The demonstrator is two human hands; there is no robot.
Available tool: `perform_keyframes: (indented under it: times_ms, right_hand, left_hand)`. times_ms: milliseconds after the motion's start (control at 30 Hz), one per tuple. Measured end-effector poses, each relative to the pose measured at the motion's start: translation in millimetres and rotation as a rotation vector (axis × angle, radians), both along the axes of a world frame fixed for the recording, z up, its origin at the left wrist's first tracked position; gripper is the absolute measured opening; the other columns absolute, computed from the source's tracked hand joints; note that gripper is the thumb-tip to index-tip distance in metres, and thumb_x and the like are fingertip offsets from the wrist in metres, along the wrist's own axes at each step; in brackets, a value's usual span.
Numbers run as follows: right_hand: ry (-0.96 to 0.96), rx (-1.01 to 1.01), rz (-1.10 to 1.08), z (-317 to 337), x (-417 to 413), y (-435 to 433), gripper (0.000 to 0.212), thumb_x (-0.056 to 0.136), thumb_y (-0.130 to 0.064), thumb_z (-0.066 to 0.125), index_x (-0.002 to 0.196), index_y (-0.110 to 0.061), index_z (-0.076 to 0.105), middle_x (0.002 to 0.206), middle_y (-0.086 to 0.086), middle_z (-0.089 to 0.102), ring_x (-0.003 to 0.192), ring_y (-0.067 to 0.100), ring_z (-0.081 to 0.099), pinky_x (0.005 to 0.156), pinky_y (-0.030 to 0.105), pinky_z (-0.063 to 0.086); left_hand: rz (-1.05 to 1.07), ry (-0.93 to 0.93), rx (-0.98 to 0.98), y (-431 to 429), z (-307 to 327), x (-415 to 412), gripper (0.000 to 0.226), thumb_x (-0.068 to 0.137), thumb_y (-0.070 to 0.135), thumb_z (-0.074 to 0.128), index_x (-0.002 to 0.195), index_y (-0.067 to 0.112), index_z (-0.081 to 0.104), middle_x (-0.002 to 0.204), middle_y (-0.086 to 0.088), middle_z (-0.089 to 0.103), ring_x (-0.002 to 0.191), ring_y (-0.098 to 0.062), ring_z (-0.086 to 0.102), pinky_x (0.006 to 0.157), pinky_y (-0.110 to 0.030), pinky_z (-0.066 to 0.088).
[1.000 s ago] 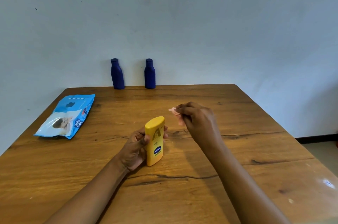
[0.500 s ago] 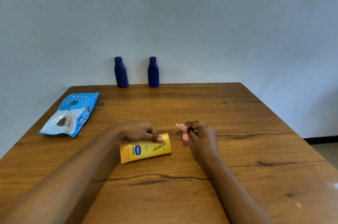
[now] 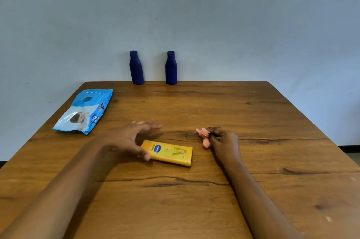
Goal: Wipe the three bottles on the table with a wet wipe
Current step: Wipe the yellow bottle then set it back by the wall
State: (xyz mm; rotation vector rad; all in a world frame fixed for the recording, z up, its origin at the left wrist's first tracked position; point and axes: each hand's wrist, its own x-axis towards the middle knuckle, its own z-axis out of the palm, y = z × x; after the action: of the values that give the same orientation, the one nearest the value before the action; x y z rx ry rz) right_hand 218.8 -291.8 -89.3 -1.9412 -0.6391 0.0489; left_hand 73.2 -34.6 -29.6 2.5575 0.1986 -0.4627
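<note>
The yellow bottle (image 3: 167, 153) reads "Vaseline"; the blue wipes pack (image 3: 83, 111) reads "mee mee".

The left hand (image 3: 132, 139) and right hand (image 3: 224, 142) are bare, both forearms (image 3: 58, 190) uncovered

A yellow bottle (image 3: 167, 153) lies flat on its side, label up. Well beyond the yellow bottle, a left blue bottle (image 3: 136, 68) and a right blue bottle (image 3: 171, 68) stand apart. Just right of the yellow bottle, the right hand (image 3: 224, 141) pinches a crumpled pink wipe (image 3: 203, 137).

The yellow bottle (image 3: 169, 153) lies flat beside the spread left hand (image 3: 128, 137); right hand (image 3: 224, 141) pinches pink wipe (image 3: 204, 137).
</note>
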Motion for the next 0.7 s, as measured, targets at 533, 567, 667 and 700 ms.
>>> perform_keyframes:
  times_ms: [533, 567, 667, 700]
  right_hand:
    - [0.191, 0.097, -0.027, 2.7, -0.3, -2.9, 0.025, 0.091, -0.001, 0.054, 0.103, -0.016, 0.070, 0.093, -0.015, 0.065, 0.087, -0.004, 0.059, 0.071, 0.005, 0.045]
    - [0.206, 0.107, -0.029, 3.1, -0.2, -3.5, 0.024, 0.091, -0.002, 0.054, 0.103, -0.016, 0.070, 0.093, -0.016, 0.064, 0.088, -0.004, 0.059, 0.071, 0.006, 0.046]
    - [0.214, 0.123, -0.043, 4.3, -0.8, -4.7, 0.025, 0.091, -0.001, 0.054, 0.104, -0.016, 0.070, 0.090, -0.018, 0.063, 0.085, -0.004, 0.059, 0.069, 0.006, 0.046]
    - [0.213, 0.122, -0.047, 4.6, -1.2, -4.5, 0.025, 0.091, -0.001, 0.054, 0.104, -0.016, 0.069, 0.089, -0.019, 0.063, 0.084, -0.005, 0.059, 0.068, 0.006, 0.045]
  left_hand:
    - [0.342, -0.410, -1.143, -6.8, -8.2, -0.2, 0.085, 0.054, 0.034, 0.090, 0.129, 0.013, 0.055, 0.130, -0.014, 0.059, 0.122, -0.027, 0.055, 0.087, -0.034, 0.054]
    - [0.358, -0.428, -1.178, -13.4, -6.2, 6.8, 0.085, 0.055, 0.036, 0.089, 0.129, 0.013, 0.055, 0.130, -0.013, 0.059, 0.121, -0.025, 0.056, 0.085, -0.032, 0.054]
    - [0.378, -0.471, -1.258, -34.4, -7.3, 23.6, 0.080, 0.063, 0.037, 0.085, 0.132, 0.012, 0.052, 0.131, -0.011, 0.059, 0.121, -0.025, 0.056, 0.085, -0.032, 0.054]
    - [0.379, -0.484, -1.274, -40.7, -8.4, 27.3, 0.073, 0.069, 0.034, 0.081, 0.132, 0.012, 0.052, 0.131, -0.011, 0.059, 0.121, -0.025, 0.056, 0.087, -0.034, 0.054]
